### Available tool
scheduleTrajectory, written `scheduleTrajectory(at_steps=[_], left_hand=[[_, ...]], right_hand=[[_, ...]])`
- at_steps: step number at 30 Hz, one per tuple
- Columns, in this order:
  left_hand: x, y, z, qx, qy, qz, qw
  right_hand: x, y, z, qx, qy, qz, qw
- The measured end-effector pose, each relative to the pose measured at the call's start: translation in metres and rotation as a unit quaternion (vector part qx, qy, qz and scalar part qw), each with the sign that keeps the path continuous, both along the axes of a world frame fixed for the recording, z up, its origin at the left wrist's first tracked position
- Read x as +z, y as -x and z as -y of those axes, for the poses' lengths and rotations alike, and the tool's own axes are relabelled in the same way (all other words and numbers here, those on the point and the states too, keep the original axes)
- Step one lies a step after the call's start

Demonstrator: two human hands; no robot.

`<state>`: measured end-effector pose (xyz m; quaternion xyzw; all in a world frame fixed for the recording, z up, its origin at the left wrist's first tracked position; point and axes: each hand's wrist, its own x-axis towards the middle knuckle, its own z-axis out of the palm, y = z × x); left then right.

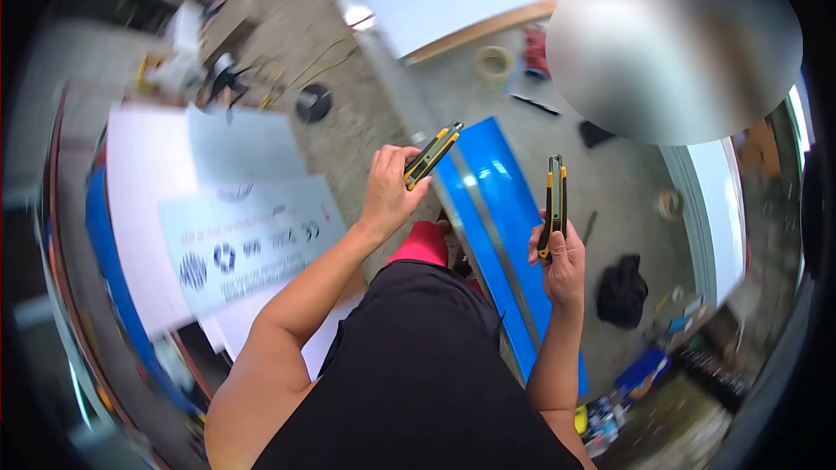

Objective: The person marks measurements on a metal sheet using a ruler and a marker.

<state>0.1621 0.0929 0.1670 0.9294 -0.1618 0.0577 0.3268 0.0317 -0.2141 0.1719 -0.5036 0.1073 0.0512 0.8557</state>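
My left hand [391,189] is closed around a yellow and black utility knife [433,157], which points up and to the right. In my right hand [560,265] is a second utility knife [556,204] of the same colours, held nearly upright. Whether either blade is out is too small to tell. Below and between the two knives lies a long blue panel [493,183] on the grey table, with a metal straightedge [501,250] running along its length. Neither knife appears to touch the panel.
A white sheet [444,0] with a wooden edge lies at the far end, near a tape roll [495,63] and a black pen-like item [535,104]. Black cloth [622,292] lies to the right. Printed white sheets [252,248] are stacked on the left. A black disc [313,103] sits on the floor.
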Motion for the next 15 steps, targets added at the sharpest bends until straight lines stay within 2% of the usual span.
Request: scheduleTrajectory(at_steps=[3, 7, 10, 13, 15], left_hand=[[0.02, 0.067, -0.058, 0.134, 0.009, 0.003, 0.991], [0.032, 0.163, -0.125, 0.261, 0.022, 0.005, 0.965], [0.046, 0.23, -0.174, 0.387, -0.012, 0.004, 0.922], [0.057, 0.301, -0.213, 0.502, 0.024, 0.013, 0.865], [0.056, 0.344, -0.237, 0.541, -0.015, 0.051, 0.839]], right_hand=[[0.0, -0.002, -0.042, 0.105, -0.002, 0.012, 0.994], [0.012, 0.01, -0.113, 0.211, 0.011, -0.011, 0.977], [0.019, 0.024, -0.164, 0.296, 0.003, 0.001, 0.955], [0.025, 0.04, -0.21, 0.38, 0.024, 0.008, 0.925], [0.03, 0.047, -0.238, 0.426, 0.043, 0.026, 0.903]])
